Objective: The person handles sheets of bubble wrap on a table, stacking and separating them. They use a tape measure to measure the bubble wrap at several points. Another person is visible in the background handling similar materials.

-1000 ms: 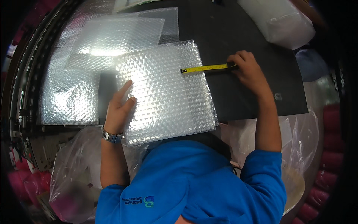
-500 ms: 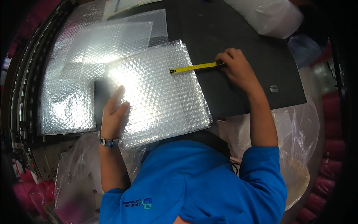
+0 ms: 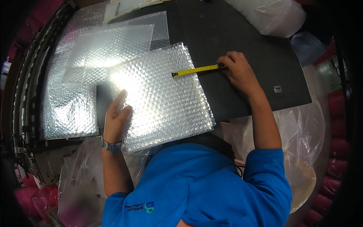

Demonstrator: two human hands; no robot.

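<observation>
A stack of clear bubble wrap sheets (image 3: 166, 102) lies tilted in front of me, shining brightly on its left part. My left hand (image 3: 116, 116), a metal watch at its wrist, rests at the stack's left edge. Its thumb and forefinger are stretched apart over the top sheet; the other fingers are mostly hidden. Right of the stack, my right hand (image 3: 237, 70) is closed around a tape measure. The yellow blade (image 3: 200, 69) reaches left across the stack's right edge, its dark end hook lying over the top sheet. Most of the tape's case is covered by my fingers.
More bubble wrap (image 3: 72, 109) covers the left side of the black table surface (image 3: 261, 64), with loose sheets (image 3: 113, 41) overlapping it. A large bubble wrap roll (image 3: 270, 17) stands at the far right. Clear plastic film (image 3: 302, 128) hangs by the right front edge.
The whole view has shifted very slightly. Both hands, the bubble wrap stack and the tape blade keep their places relative to each other.
</observation>
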